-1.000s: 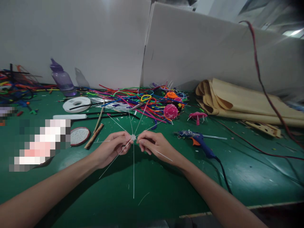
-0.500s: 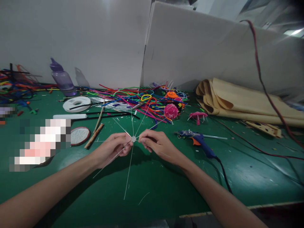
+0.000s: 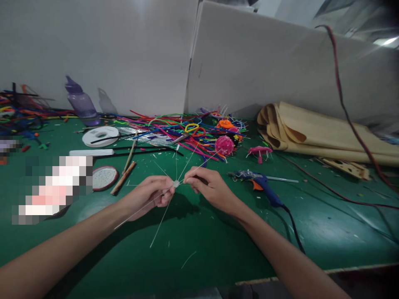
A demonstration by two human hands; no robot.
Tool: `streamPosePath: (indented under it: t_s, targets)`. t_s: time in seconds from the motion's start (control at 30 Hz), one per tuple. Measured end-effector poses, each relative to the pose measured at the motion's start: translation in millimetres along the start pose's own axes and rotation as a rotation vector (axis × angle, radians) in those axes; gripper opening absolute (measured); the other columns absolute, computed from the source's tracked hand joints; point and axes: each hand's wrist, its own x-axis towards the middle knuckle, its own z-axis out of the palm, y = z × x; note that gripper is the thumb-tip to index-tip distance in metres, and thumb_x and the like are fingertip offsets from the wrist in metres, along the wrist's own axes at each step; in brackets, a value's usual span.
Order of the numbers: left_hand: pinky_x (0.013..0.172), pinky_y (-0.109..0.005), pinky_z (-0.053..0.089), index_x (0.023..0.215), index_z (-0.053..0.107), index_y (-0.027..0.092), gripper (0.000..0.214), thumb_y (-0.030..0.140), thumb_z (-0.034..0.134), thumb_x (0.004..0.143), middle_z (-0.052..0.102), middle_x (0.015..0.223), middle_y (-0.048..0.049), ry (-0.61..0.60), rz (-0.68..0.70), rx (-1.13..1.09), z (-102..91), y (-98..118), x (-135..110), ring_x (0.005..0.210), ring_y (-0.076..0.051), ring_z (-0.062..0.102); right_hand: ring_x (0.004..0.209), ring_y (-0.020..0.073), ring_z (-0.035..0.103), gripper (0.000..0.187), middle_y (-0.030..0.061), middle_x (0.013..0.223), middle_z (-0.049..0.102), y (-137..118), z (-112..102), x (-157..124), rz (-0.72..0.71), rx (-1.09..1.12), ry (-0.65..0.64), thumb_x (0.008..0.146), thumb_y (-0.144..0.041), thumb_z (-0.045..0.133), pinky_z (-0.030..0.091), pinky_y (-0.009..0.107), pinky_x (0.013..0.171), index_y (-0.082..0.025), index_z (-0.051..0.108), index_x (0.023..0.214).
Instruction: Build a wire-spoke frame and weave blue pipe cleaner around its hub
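Between my hands, above the table, is a spoked piece point(image 3: 176, 183): a small whitish hub with several thin, pale, stiff strands spreading out from it. My left hand point(image 3: 155, 192) pinches the hub from the left between thumb and fingers. Thumb and forefinger of my right hand point(image 3: 207, 185) are pressed together on one strand, just right of the hub. Two longer strands point down toward me, one passing over my left wrist. Others point up and away over the green table. What the strands are made of, I cannot tell.
A blue glue gun point(image 3: 264, 189) lies at right, its cord running forward. Behind are colourful pipe cleaners point(image 3: 187, 135), a pink fuzzy ball point(image 3: 224, 145), a white spool point(image 3: 100, 136) and a purple bottle point(image 3: 81, 101). Brown paper point(image 3: 311, 131) lies back right; sticks point(image 3: 124, 178) lie left.
The spoked piece has turned and tilted slightly, its lower strands swinging to the left. My right hand has shifted a little to the right and up; my left keeps its hold.
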Motion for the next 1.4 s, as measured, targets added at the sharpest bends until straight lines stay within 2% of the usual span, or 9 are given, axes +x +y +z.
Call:
streamPosePath:
  t_s: [0.4,0.57,0.93,1.4]
  targets:
    - [0.046,-0.021,0.022,0.067,0.058,0.012,0.018,0.019,0.049,0.08,0.043,0.053,0.0016,0.032,0.002,0.002,2.8,1.6,-1.5,0.049,-0.007,0.037,0.049,0.006,0.043,0.018,-0.0051,0.057,0.044,0.7,3.6,-1.1,0.13,0.286,-0.086,0.087,-0.033,0.046,0.034,0.02,0.049,-0.017,0.051,0.079]
    - [0.046,-0.022,0.023,0.066,0.058,0.012,0.018,0.022,0.051,0.08,0.043,0.053,0.0013,0.039,0.006,0.005,3.7,3.0,-1.3,0.049,-0.007,0.036,0.044,0.0044,0.042,0.019,-0.0055,0.057,0.045,1.5,3.2,-0.1,0.18,0.407,-0.144,0.086,-0.034,0.047,0.028,0.018,0.041,-0.017,0.049,0.08]
    - [0.046,-0.022,0.022,0.064,0.057,0.013,0.02,0.023,0.05,0.081,0.043,0.053,0.001,-0.007,-0.009,0.009,2.7,1.2,-1.2,0.049,-0.007,0.036,0.044,0.0032,0.043,0.018,-0.0056,0.059,0.044,2.3,3.3,1.2,0.191,0.476,-0.161,0.085,-0.033,0.048,0.027,0.015,0.036,-0.016,0.049,0.079]
    - [0.046,-0.022,0.023,0.068,0.059,0.012,0.018,0.024,0.053,0.08,0.044,0.053,0.0017,0.024,0.017,0.043,1.1,1.4,-2.0,0.049,-0.007,0.037,0.038,0.002,0.04,0.017,-0.0086,0.052,0.04,1.5,2.9,0.1,0.271,0.572,-0.225,0.086,-0.032,0.048,0.025,0.014,0.034,-0.016,0.047,0.081]
